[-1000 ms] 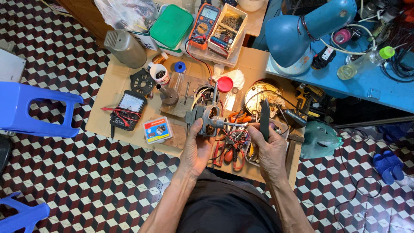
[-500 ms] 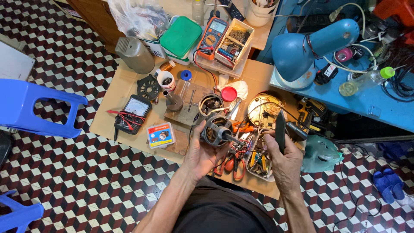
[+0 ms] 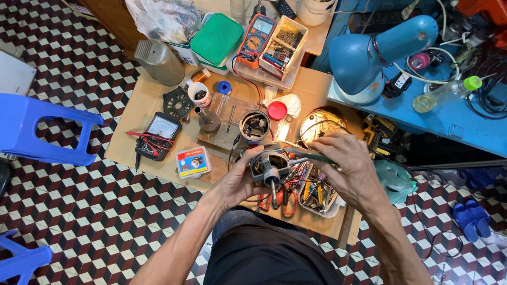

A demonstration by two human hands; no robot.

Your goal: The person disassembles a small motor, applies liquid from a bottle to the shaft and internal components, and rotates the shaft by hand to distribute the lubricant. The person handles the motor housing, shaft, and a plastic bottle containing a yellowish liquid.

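Holding a small electric motor [image 3: 268,168] just above the low cardboard-covered worktable [image 3: 132,119], you have your left hand [image 3: 238,182] cupped under and around its round housing, fingers curled against the casing and thumb over the top. The motor's shaft points down toward you, and a little winding shows inside the housing. Your right hand [image 3: 346,166] comes in from the right, fingertips pressed together around a slim dark tool, probably a screwdriver [image 3: 306,154], whose tip reaches the motor's upper right edge; whether it touches there is hard to tell.

This reads as the working-on-the-motor step, with the tool being brought to the casing. The next move likely calls for a steady left grip so the housing does not turn, and a careful seating of the tip.

Below your hands lie red-handled pliers [image 3: 282,198] and a tray of hand tools [image 3: 317,192]. An analogue meter [image 3: 158,132] rests to the left, a blue desk lamp [image 3: 369,55] to the upper right.
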